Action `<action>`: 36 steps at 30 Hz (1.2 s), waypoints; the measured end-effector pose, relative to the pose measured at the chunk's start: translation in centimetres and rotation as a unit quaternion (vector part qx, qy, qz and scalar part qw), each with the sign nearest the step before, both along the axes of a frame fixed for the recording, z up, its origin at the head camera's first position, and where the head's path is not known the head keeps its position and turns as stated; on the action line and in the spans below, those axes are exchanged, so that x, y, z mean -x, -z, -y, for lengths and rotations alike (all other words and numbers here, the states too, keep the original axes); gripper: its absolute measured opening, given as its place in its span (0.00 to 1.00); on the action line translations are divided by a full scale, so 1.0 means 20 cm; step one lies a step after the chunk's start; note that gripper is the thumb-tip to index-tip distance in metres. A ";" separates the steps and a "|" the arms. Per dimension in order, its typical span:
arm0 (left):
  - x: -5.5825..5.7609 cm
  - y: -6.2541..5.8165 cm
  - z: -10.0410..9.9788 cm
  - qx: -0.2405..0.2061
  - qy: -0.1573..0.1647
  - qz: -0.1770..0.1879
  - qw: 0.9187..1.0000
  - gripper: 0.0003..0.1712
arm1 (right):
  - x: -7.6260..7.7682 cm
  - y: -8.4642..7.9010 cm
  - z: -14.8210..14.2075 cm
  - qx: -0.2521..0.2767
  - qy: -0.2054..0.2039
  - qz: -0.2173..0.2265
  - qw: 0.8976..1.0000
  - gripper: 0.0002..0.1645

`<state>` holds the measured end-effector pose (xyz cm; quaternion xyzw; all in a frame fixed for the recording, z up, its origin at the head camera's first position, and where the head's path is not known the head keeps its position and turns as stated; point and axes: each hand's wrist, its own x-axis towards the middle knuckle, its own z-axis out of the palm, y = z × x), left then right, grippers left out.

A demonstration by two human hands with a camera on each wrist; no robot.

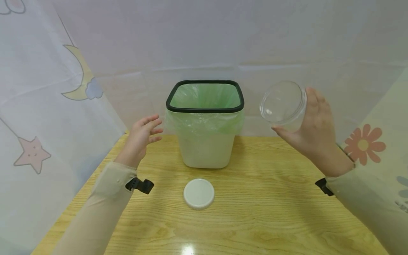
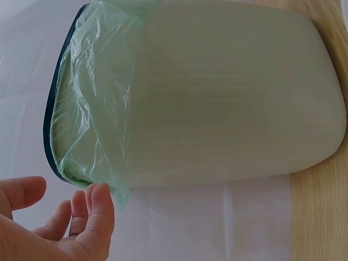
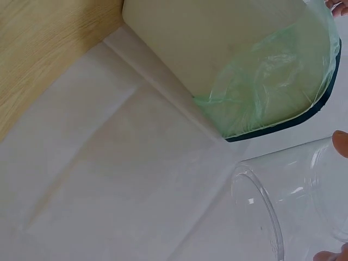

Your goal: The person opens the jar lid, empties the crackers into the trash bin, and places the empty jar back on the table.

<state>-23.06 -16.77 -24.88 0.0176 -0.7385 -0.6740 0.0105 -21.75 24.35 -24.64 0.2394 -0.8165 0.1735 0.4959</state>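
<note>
My right hand grips a clear plastic jar in the air, to the right of the bin. Its round end faces left and toward me in the head view, and the right wrist view shows the see-through wall of the jar between thumb and fingers. To the left of the bin, my left hand is raised with fingers loosely spread and holds nothing. A pale bin with a black rim stands upright, lined with a thin green bag folded over its top.
A round white lid lies flat on the wooden table in front of the bin. White cloth printed with a moon, star and flower hangs behind and at both sides. Black straps circle both wrists.
</note>
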 end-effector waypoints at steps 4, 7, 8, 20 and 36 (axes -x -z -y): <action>0.00 0.01 0.00 -0.001 -0.001 -0.002 1.000 0.30 | -0.01 0.01 0.01 0.011 -0.005 0.014 1.000 0.67; -0.01 0.01 0.00 -0.004 -0.001 -0.004 1.000 0.30 | -0.02 0.02 0.01 0.018 -0.007 0.024 1.000 0.68; -0.01 0.02 0.00 -0.005 -0.001 -0.004 1.000 0.30 | -0.02 0.03 0.01 0.021 -0.007 0.026 0.999 0.68; -0.02 0.04 0.00 -0.013 -0.009 -0.005 1.000 0.29 | -0.06 0.05 0.03 0.038 -0.016 0.046 0.998 0.69; -0.03 0.06 0.00 -0.015 -0.008 -0.005 1.000 0.29 | -0.10 0.10 0.07 0.080 -0.041 0.069 0.994 0.70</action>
